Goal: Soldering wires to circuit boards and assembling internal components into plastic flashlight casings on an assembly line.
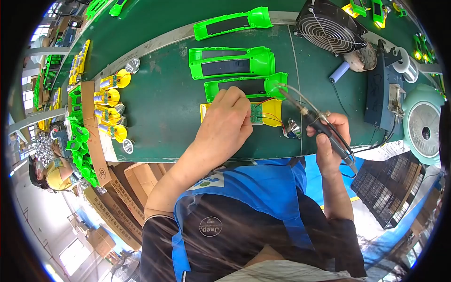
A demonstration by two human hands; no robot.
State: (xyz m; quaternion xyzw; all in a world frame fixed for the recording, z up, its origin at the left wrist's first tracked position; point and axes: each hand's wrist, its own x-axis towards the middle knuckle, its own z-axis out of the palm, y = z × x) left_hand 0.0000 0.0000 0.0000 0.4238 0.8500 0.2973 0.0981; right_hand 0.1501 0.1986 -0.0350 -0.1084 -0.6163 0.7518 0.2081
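My right hand (330, 159) is closed around a soldering iron (322, 126) with a thin metal feed tube along it; its front end points up and left. Below that end lies a yellow flashlight housing half (272, 107) with a green circuit board (256, 113) and red wires. My left hand (223, 117) rests over the housing's left part, fingers curled together beside the board. What they pinch is hidden. A shiny reflector cup (293, 129) lies at the housing's right end. Directly behind is a green casing (213, 90) with a dark panel.
More green casings (260, 61) lie farther back. Yellow housings with boards (107, 97) line the left side beside a cardboard box (94, 131) of green parts. At the right stand a black fan (329, 30), a solder spool (406, 66), a blue-grey station (379, 94) and a pale green fan (424, 127).
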